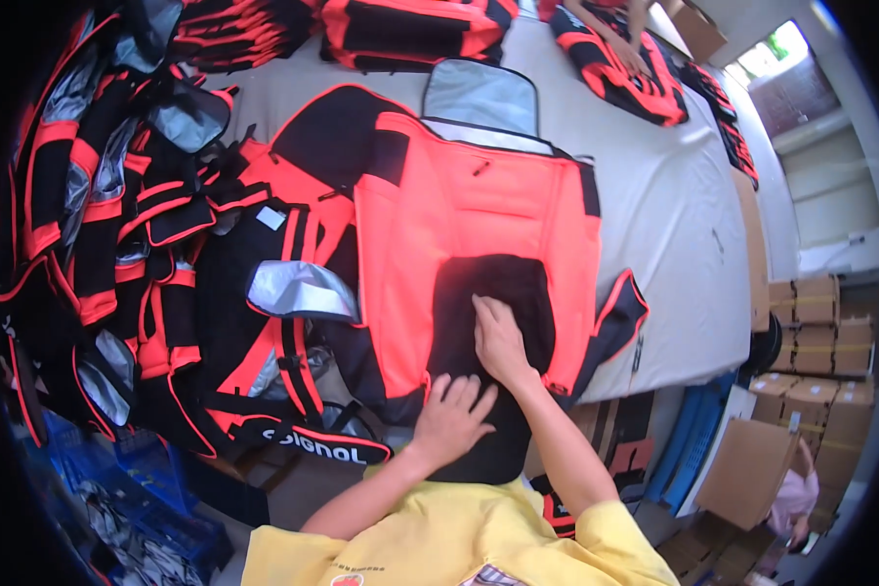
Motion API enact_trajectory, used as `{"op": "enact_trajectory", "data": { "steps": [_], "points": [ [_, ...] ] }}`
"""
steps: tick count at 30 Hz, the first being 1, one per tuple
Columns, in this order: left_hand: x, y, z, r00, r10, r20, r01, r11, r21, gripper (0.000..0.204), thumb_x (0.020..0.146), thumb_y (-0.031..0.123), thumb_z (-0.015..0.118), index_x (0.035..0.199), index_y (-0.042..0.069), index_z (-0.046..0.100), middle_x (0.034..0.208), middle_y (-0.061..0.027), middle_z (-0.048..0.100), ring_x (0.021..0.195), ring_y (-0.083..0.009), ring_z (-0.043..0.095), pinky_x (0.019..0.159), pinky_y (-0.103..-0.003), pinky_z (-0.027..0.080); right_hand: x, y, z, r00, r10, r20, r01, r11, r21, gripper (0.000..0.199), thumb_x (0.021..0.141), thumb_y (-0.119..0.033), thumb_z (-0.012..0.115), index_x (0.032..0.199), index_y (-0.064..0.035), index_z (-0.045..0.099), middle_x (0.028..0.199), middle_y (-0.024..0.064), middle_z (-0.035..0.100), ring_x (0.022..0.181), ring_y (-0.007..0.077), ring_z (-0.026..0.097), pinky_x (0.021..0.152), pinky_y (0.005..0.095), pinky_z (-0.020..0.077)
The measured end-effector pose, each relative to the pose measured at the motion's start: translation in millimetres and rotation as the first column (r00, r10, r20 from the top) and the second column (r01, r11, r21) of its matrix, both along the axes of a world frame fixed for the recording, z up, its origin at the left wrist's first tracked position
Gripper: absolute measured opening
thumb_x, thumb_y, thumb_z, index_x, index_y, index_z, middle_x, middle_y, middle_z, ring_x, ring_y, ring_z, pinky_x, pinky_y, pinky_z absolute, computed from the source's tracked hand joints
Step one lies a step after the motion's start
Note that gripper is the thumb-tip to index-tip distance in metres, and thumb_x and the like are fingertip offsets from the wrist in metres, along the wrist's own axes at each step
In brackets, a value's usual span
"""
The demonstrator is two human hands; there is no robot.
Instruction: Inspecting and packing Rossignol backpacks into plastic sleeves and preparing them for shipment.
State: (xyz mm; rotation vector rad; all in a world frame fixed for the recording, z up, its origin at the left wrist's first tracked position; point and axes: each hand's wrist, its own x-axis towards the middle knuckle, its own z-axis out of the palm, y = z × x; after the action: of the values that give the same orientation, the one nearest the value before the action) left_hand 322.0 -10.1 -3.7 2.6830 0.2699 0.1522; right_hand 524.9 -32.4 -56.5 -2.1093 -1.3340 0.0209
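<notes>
A large bag (493,200) in bright orange-red and black fabric lies flat in front of me, its grey-lined flap (481,98) folded open at the far end. My left hand (452,422) rests with spread fingers on the black panel (454,342) at the bag's near side, close to my body. Farther up the same panel, my right hand (499,337) lies with its fingers stretched out. Neither hand grips anything that I can see. A silver-lined side flap (303,290) sticks out left of the bag, and a dark flap (617,317) on the right.
Similar bags and parts (151,215) pile up on the left of the pale-covered table (684,225). Another bag (415,34) lies at the back. A co-worker's hands (630,49) touch a bag far right. Cardboard boxes (801,342) and a person carrying one (747,469) are right.
</notes>
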Motion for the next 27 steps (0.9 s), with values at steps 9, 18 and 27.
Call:
{"op": "enact_trajectory", "data": {
  "steps": [9,18,27],
  "points": [
    [0,3,-4,0.999,0.050,0.002,-0.049,0.996,-0.068,0.063,0.089,0.046,0.078,0.142,0.014,0.064,0.132,-0.0147,0.065,0.126,-0.0283,0.059,0.116,-0.048,0.039,126,80,-151,0.961,0.197,0.193,-0.067,0.847,-0.528,0.008,0.080,-0.014,0.071,0.075,-0.0122,0.077,0.075,0.0154,0.074,0.071,0.0347,0.074,0.063,0.0473,0.0566],
    [26,-1,-35,0.977,0.137,0.164,-0.144,0.989,0.030,0.055,0.091,0.051,0.074,0.130,0.013,0.070,0.123,-0.0130,0.065,0.119,-0.0309,0.060,0.111,-0.050,0.041,64,53,-59,0.901,0.318,0.296,-0.049,0.751,-0.659,0.010,0.085,-0.018,0.070,0.081,-0.0115,0.076,0.070,0.0151,0.067,0.064,0.0352,0.065,0.061,0.0522,0.0508],
    [29,-14,-51,0.987,0.120,0.102,-0.122,0.992,0.011,0.061,0.082,0.041,0.076,0.138,0.017,0.071,0.150,-0.0126,0.061,0.138,-0.0403,0.052,0.121,-0.065,0.031,-71,-153,114,0.999,-0.034,0.009,0.035,0.993,-0.116,0.032,0.084,-0.007,0.082,0.115,-0.0051,0.072,0.094,0.0108,0.060,0.088,0.0325,0.060,0.080,0.0448,0.0470]
  ]
}}
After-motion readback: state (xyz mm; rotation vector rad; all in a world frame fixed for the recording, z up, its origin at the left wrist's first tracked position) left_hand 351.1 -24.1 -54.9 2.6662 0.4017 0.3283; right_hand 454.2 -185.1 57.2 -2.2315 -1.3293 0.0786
